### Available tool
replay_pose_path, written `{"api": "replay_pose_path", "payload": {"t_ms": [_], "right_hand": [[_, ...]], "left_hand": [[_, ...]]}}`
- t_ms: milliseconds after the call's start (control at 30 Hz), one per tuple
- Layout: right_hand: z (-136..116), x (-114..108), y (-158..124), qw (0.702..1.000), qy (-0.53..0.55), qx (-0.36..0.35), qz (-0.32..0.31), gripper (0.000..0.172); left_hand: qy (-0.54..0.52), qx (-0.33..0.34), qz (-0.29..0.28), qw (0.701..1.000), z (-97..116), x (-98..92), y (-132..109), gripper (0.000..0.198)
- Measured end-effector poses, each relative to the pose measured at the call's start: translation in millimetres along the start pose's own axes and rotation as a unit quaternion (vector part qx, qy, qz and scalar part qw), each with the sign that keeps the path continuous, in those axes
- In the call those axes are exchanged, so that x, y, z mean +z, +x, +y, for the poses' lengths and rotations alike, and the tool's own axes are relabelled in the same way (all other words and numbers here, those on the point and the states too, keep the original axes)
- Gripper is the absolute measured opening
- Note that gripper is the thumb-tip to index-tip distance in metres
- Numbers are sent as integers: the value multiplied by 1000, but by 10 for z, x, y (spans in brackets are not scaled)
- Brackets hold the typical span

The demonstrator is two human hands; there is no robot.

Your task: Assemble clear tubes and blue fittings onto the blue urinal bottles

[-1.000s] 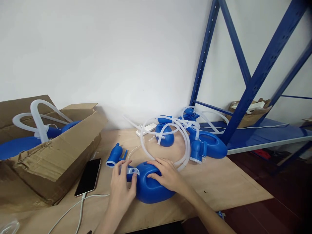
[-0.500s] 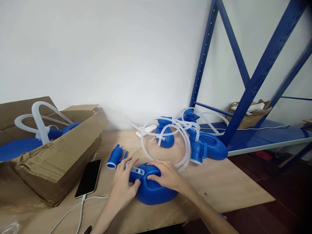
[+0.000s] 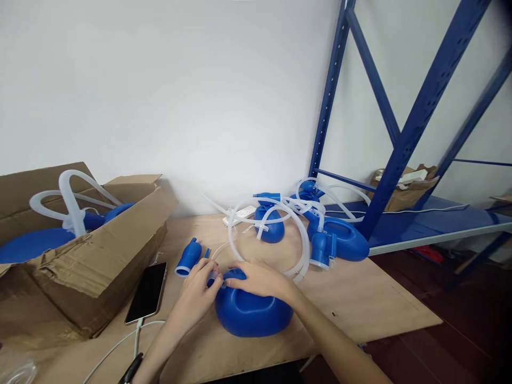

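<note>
Down in your head view, the blue bottle [image 3: 256,319] lies on the wooden tabletop [image 3: 352,314] right in front of you, its neck towards your left. Your left hand [image 3: 200,284] is at that neck, fingers curled and thumb drawn close to them; you cannot tell from here whether they pinch anything. Your right hand [image 3: 261,278] lies partly bent over the top of the bottle, touching it, its grip hidden from you. Just beyond your left fingers sits a loose blue spout piece [image 3: 189,257], with a black-screened phone [image 3: 146,293] and an open cardboard box [image 3: 104,266] farther left. Behind the bottle you have looped clear tubing [image 3: 306,242], and more blue bottles [image 3: 348,242] near the rack [image 3: 416,112].
</note>
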State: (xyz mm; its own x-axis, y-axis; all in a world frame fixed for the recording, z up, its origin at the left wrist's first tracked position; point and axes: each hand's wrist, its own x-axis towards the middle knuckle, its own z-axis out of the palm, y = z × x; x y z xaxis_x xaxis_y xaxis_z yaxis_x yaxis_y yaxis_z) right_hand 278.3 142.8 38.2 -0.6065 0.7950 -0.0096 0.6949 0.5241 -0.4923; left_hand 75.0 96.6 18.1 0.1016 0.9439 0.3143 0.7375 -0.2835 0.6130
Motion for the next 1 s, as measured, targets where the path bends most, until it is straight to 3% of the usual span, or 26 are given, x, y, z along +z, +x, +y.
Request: {"api": "replay_pose_path", "payload": {"t_ms": [300, 633, 800, 1000], "right_hand": [[0, 59, 11, 1000, 14, 2, 28, 51], [28, -42, 69, 995, 89, -27, -42, 40], [41, -37, 100, 992, 97, 8, -83, 43], [23, 4, 96, 996, 85, 5, -37, 42]], "left_hand": [[23, 4, 55, 998, -45, 62, -29, 27], [18, 10, 60, 998, -73, 67, -1, 28], [15, 20, 52, 998, -67, 71, -2, 32], [28, 29, 46, 998, -80, 65, 7, 35]]}}
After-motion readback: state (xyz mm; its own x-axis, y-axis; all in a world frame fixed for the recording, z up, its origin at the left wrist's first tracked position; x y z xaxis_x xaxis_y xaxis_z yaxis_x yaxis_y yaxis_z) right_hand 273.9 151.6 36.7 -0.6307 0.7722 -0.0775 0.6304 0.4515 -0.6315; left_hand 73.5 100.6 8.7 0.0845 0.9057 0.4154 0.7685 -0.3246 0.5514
